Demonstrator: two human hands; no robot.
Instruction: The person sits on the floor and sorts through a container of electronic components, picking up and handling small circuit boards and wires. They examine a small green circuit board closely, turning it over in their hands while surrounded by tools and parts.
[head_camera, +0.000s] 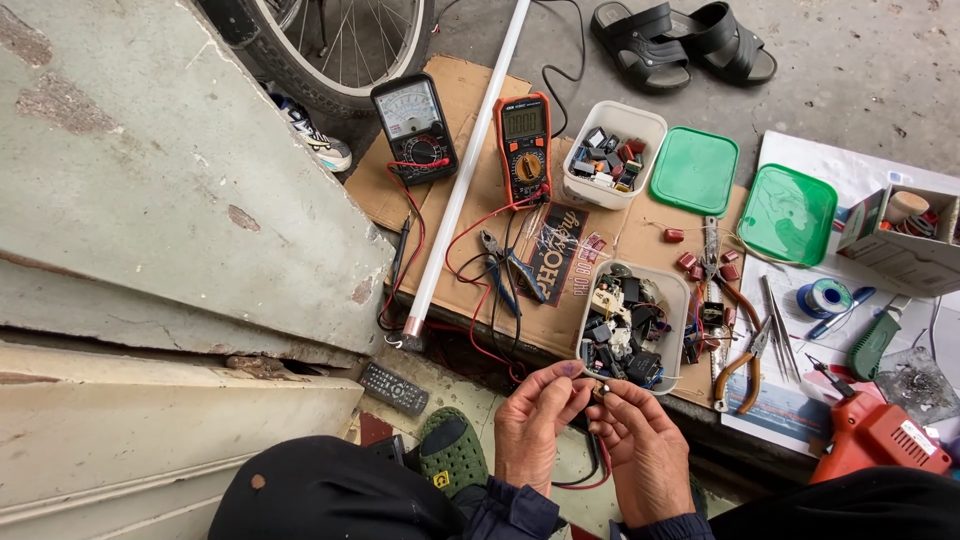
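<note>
Fingertips (585, 383) of the left hand (535, 425) and the right hand (645, 445) pinch one tiny part (600, 389) between them. It sits near the person, just in front of a white tub (680, 300) full of little parts. A bit farther lie blue pliers (505, 265), an orange meter (524, 145) and a long white tube lamp (470, 165). On the right are orange pliers (740, 375).

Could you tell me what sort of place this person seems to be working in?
Probably an informal electronics repair spot on a concrete floor: two multimeters, tubs of components and pliers lie on flattened cardboard.
</note>
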